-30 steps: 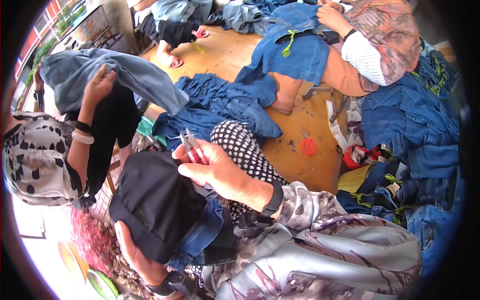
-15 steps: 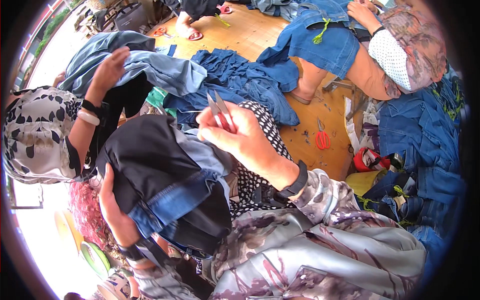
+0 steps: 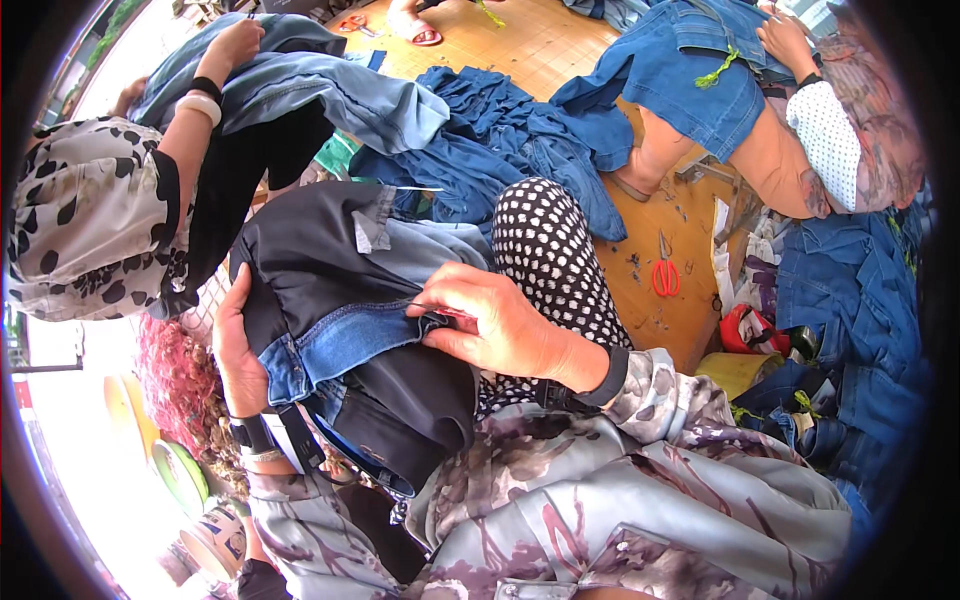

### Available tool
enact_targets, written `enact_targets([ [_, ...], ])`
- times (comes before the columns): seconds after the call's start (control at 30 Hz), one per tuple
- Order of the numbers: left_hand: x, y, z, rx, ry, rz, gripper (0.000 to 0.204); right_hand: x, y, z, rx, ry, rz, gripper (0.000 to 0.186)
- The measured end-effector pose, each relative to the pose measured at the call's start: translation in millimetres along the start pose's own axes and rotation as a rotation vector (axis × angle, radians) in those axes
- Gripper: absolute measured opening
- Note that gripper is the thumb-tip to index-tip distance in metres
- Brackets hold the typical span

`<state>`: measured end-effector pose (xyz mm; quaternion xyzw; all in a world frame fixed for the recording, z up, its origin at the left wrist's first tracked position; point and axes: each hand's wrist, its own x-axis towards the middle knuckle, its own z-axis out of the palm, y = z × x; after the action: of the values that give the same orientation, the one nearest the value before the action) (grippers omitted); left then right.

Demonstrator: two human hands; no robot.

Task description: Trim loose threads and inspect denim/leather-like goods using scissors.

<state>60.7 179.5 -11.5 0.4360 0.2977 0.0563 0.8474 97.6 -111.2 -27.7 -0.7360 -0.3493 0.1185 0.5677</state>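
Observation:
Across my lap lies a denim garment point(image 3: 350, 338), showing black cloth and a blue denim band with a raised seam. My left hand point(image 3: 242, 345) grips its left edge, the thumb up along the black cloth and the fingers partly hidden beneath. My right hand point(image 3: 505, 325) is closed around small thread snips point(image 3: 447, 311), whose handles are mostly covered by the fingers. The snips' blades meet the right end of the denim band. Whether they are cutting a thread there is too small to make out.
A person at the left handles light-blue jeans point(image 3: 370, 110); another at the upper right holds blue denim point(image 3: 690, 100). Red-handled scissors point(image 3: 666, 275) lie on the wooden floor point(image 3: 610, 290). Piled jeans point(image 3: 850, 300) stand at the right, a denim heap point(image 3: 500, 140) ahead.
My right hand has come down from above the garment, bringing the snips onto the denim band. My left hand keeps its hold. The person at the left has raised a hand farther up the jeans.

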Motion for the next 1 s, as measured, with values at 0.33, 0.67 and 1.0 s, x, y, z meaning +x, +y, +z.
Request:
enact_targets([
  [0.33,1,-2,-49,-0.062,0.039,-0.046,0.033,-2,11,13,-0.044,0.110,-0.205,0.019],
  [0.67,-2,-8,-94,-0.152,0.092,-0.106,0.035,-16,-11,35,-0.183,-0.043,-0.449,0.017],
  [1.0,-27,-4,-116,0.053,0.250,-0.018,0.032,-10,-19,49,-0.152,-0.024,-0.472,0.017],
])
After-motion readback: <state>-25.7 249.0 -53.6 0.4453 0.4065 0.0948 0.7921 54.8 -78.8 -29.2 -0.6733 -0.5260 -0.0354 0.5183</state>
